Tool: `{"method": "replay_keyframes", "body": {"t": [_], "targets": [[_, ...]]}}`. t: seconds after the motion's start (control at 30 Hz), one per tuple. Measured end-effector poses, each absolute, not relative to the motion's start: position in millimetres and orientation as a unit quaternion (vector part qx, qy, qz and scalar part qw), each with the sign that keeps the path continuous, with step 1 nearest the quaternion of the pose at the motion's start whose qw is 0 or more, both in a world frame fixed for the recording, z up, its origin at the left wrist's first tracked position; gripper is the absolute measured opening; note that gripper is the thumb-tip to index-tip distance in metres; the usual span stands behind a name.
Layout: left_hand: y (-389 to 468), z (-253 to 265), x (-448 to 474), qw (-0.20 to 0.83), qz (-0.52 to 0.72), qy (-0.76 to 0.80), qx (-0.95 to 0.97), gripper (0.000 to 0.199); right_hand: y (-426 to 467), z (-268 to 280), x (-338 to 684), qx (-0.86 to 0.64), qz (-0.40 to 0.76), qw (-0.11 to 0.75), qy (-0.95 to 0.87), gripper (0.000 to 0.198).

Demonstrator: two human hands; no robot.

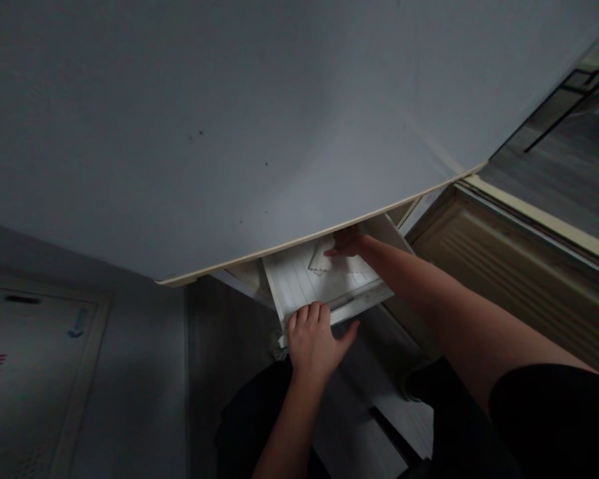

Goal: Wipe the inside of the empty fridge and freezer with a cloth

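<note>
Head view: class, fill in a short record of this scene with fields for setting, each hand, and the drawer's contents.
setting: white desk top seen from above, open drawer beneath it
left hand: left hand grips the drawer's front edge, fingers hooked over it
right hand: right hand reaches inside, resting on a pale cloth
drawer contents: only the cloth visible
lighting: dim

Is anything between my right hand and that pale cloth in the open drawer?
Nothing visible. The right hand already rests on the pale cloth inside the drawer, under the desk top edge. The left hand holds the drawer's front edge.
</note>
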State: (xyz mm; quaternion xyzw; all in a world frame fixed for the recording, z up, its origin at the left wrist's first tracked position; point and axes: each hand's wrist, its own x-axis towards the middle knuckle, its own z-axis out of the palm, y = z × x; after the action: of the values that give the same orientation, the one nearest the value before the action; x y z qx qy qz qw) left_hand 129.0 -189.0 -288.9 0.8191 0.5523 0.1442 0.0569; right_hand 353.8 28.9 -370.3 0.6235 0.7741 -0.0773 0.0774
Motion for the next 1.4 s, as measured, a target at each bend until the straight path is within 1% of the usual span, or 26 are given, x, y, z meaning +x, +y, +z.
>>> {"method": "replay_keyframes", "body": {"t": [0.07, 0.13, 0.17, 0.3, 0.33, 0.37, 0.43, 0.5, 0.57, 0.7, 0.77, 0.83, 0.87, 0.9, 1.0, 1.03, 1.1, 1.17, 1.3, 1.4], "targets": [[-188.6, -289.2, 129.3, 0.052, 0.143, 0.554, 0.819, 0.056, 24.6, -371.6, 317.5, 0.590, -0.093, 0.093, 0.797, 0.124], [-188.5, -289.6, 129.2, 0.050, 0.144, 0.554, 0.818, 0.056, 19.7, -374.5, 279.2, 0.539, -0.101, 0.085, 0.832, 0.127], [-188.5, -289.8, 129.1, 0.050, 0.145, 0.554, 0.818, 0.055, 17.4, -376.6, 261.1, 0.512, -0.103, 0.075, 0.850, 0.124], [-188.8, -290.8, 128.5, 0.041, 0.149, 0.550, 0.821, 0.050, 12.6, -385.0, 212.1, 0.437, -0.118, 0.059, 0.890, 0.098], [-188.7, -291.1, 128.4, 0.038, 0.148, 0.550, 0.821, 0.049, 12.0, -385.7, 208.7, 0.427, -0.121, 0.057, 0.894, 0.097], [-188.6, -291.4, 128.4, 0.037, 0.148, 0.550, 0.821, 0.048, 11.3, -385.2, 209.2, 0.418, -0.124, 0.056, 0.898, 0.100], [-188.3, -291.6, 128.1, 0.038, 0.150, 0.549, 0.821, 0.048, 9.6, -380.7, 222.0, 0.398, -0.132, 0.061, 0.906, 0.114], [-188.1, -291.3, 127.8, 0.042, 0.150, 0.547, 0.822, 0.048, 7.2, -372.2, 248.9, 0.380, -0.140, 0.079, 0.911, 0.130], [-188.4, -290.5, 127.3, 0.043, 0.144, 0.546, 0.824, 0.050, 4.5, -361.4, 286.8, 0.384, -0.146, 0.107, 0.906, 0.139], [-189.9, -288.5, 126.7, 0.047, 0.133, 0.540, 0.830, 0.051, -3.1, -341.5, 372.8, 0.466, -0.146, 0.191, 0.852, 0.146], [-190.4, -287.9, 127.0, 0.047, 0.131, 0.539, 0.831, 0.051, -8.2, -335.7, 402.9, 0.505, -0.124, 0.223, 0.825, 0.139], [-190.3, -287.8, 127.8, 0.045, 0.132, 0.539, 0.831, 0.052, -13.4, -333.6, 414.4, 0.521, -0.098, 0.234, 0.815, 0.127], [-190.0, -287.9, 128.3, 0.045, 0.133, 0.540, 0.830, 0.053, -15.8, -333.8, 412.7, 0.519, -0.090, 0.235, 0.817, 0.126], [-189.7, -288.2, 128.9, 0.044, 0.135, 0.542, 0.828, 0.053, -17.9, -334.6, 406.7, 0.512, -0.091, 0.233, 0.822, 0.130], [-188.7, -289.4, 130.5, 0.044, 0.142, 0.549, 0.822, 0.053, -21.9, -338.5, 369.6, 0.473, -0.116, 0.204, 0.849, 0.154], [-188.7, -289.9, 130.8, 0.045, 0.144, 0.551, 0.821, 0.053, -22.5, -339.9, 353.3, 0.454, -0.121, 0.190, 0.862, 0.157], [-189.1, -290.6, 131.2, 0.045, 0.150, 0.553, 0.818, 0.052, -22.9, -342.7, 317.8, 0.412, -0.113, 0.173, 0.888, 0.152], [-190.0, -290.9, 131.2, 0.045, 0.152, 0.557, 0.815, 0.052, -23.0, -346.0, 280.9, 0.383, -0.094, 0.173, 0.902, 0.143], [-191.1, -289.8, 130.9, 0.044, 0.146, 0.561, 0.814, 0.050, -25.5, -355.8, 219.1, 0.399, -0.072, 0.187, 0.895, 0.125], [-190.6, -288.7, 130.8, 0.044, 0.141, 0.561, 0.815, 0.048, -31.8, -363.4, 201.9, 0.400, -0.051, 0.181, 0.897, 0.109]]}}
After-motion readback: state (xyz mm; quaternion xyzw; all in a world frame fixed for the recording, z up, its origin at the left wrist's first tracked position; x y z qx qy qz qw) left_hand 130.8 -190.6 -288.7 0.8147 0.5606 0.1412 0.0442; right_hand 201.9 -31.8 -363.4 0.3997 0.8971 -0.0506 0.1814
